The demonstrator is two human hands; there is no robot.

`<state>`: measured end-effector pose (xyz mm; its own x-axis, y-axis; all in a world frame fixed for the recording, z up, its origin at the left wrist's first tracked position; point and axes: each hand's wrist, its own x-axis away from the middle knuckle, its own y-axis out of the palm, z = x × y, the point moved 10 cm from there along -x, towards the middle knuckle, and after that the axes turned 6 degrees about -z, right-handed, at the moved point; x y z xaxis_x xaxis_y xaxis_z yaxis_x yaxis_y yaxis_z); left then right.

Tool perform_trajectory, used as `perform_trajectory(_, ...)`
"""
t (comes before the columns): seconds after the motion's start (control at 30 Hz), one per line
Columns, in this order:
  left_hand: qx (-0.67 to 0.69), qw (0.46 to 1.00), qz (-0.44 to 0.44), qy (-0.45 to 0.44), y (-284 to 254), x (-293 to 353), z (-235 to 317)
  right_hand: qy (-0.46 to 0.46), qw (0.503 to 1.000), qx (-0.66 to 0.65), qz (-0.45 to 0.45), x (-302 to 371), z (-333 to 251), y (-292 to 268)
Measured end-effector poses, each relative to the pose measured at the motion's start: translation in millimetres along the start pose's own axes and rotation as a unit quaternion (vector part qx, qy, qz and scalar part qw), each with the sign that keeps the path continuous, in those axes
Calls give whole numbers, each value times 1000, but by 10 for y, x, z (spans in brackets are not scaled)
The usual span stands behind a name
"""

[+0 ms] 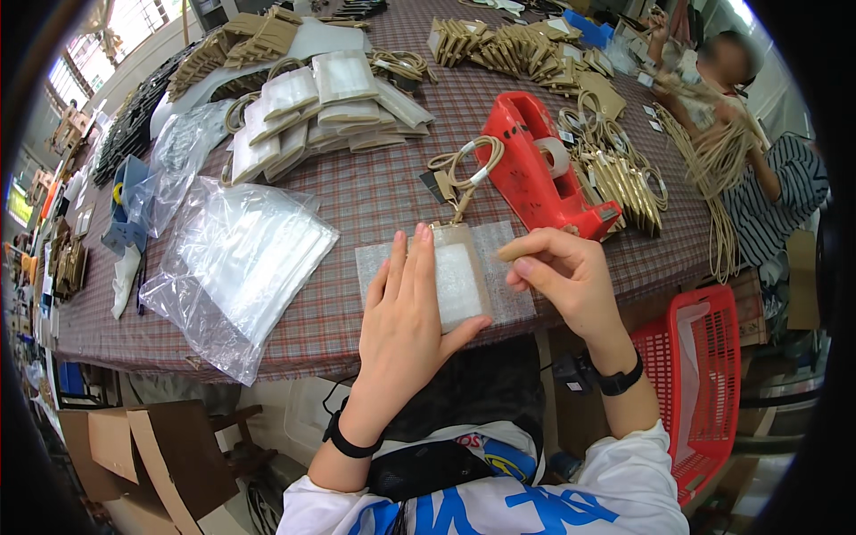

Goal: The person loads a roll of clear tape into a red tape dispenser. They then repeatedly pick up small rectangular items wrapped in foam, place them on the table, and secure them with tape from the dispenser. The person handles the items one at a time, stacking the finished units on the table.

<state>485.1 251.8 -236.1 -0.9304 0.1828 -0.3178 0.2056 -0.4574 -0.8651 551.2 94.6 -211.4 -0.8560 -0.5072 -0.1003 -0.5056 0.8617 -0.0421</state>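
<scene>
My left hand (401, 312) lies flat, fingers stretched, along the left side of a small flat tan item (459, 276) with white foam over its middle. Under the item, a thin white foam sheet (510, 299) spreads on the table to both sides. A beige cord (477, 169) with a dark tag runs from the item's far end and loops beside the red tape dispenser (526, 178). Just above the sheet's right part, my right hand (566, 276) pinches thumb and forefinger together. What sits between those fingertips is too small to make out.
Foam-wrapped packets (312, 107) are heaped at the far left of the checked tablecloth. Clear plastic bags (241, 259) lie left of my hands. Tan corded items (624, 178) stand right of the dispenser. A red basket (691, 383) is at lower right; a person (767, 169) handles cords.
</scene>
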Motion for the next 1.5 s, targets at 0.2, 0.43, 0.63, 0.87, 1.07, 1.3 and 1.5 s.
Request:
perform_trajectory(0.2, -8, 1000, 5, 0, -18, 3, 4, -24, 998, 5, 51, 104, -38, -214)
perform_trajectory(0.43, -5, 1000, 11, 0, -21, 13, -5, -44, 995, -18, 88, 196, 8, -283)
perform_trajectory(0.63, 3, 1000, 3, -12, -13, -7, 0, -244, 917, 160, 273, 602, -642, -616)
perform_trajectory(0.87, -2, 1000, 10, -14, -28, -7, 18, -33, 930, 325, 166, 115, -361, -1170)
perform_trajectory(1.07, -1, 1000, 13, -8, -29, -9, 17, 63, 983, 158, 71, -29, -121, -1236)
perform_trajectory(1.3, -1, 1000, 14, -9, -31, 5, 3, 19, 971, 199, 131, -7, -356, -1187)
perform_trajectory(1.5, 5, 1000, 21, -8, -20, 11, -8, 5, 906, 386, 172, 329, -514, -1081)
